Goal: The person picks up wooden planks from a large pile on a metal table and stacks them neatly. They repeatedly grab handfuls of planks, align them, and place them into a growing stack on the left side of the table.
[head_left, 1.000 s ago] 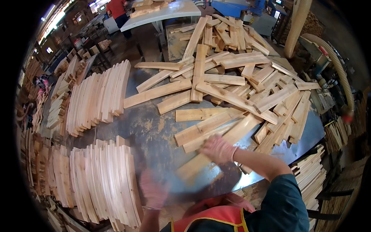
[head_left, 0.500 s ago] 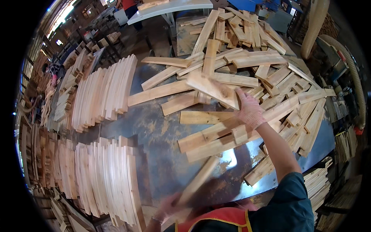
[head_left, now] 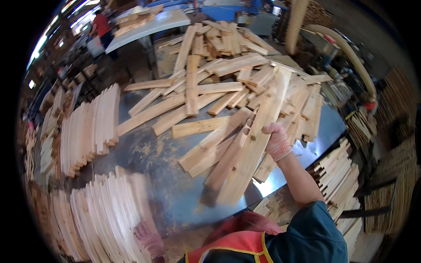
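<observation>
My right hand (head_left: pixel 279 141), in a pale knitted glove with a reddish palm, is closed round the edge of a long wooden board (head_left: pixel 251 151). The board slants over the loose pile, its near end low toward the front edge of the table. At the lower left, my gloved left hand (head_left: pixel 149 239) is closed on another wooden board (head_left: pixel 141 197), blurred, at the right end of the near row of boards (head_left: pixel 103 210). Part of its grip is hidden.
Loose boards (head_left: pixel 193 127) lie crisscross on the metal table (head_left: pixel 153 175). A second row of boards (head_left: pixel 90 129) stands farther left. More stacked boards (head_left: pixel 335 179) sit beyond the table's right edge. Ribbed hoses (head_left: pixel 296 26) hang at the back right. A person in red (head_left: pixel 101 27) stands far left.
My left hand has carried its board left from the table's front edge to the near row. My right hand has swung its board from lying crosswise to pointing toward me. The view has shifted.
</observation>
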